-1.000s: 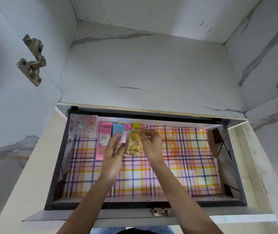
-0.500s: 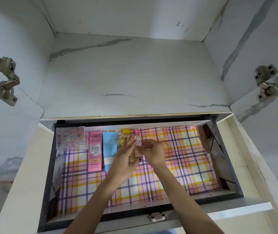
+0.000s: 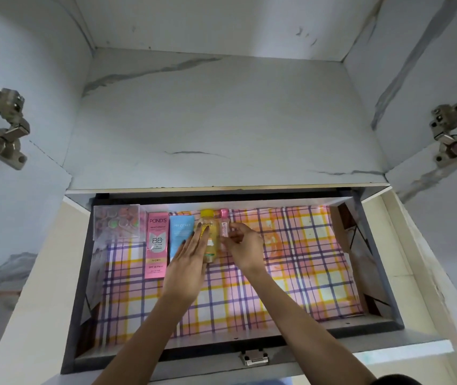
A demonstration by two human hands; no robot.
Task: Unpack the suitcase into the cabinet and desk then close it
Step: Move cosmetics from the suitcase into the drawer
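Observation:
An open drawer (image 3: 383, 323) lined with pink, yellow and purple plaid paper holds a row of toiletries along its back edge. From the left lie a clear box of round items (image 3: 116, 222), a pink Pond's BB cream carton (image 3: 155, 245), a blue tube (image 3: 180, 232), a yellow Garnier bottle (image 3: 210, 237) and a small pink bottle (image 3: 224, 227). My left hand (image 3: 188, 262) lies flat with straight fingers on the yellow bottle and the blue tube. My right hand (image 3: 242, 243) pinches the small pink bottle at its side.
Above the drawer is a bare white marble-patterned cabinet shelf (image 3: 221, 120). Metal door hinges sit on the left wall (image 3: 2, 129) and right wall (image 3: 449, 134). A metal latch (image 3: 253, 357) is on the drawer's front edge. The drawer's right half shows only liner.
The small pink bottle has gone from my left hand, left of the yellow bottle, to lying right of it under my right hand. My left hand has flattened onto the bottle and tube.

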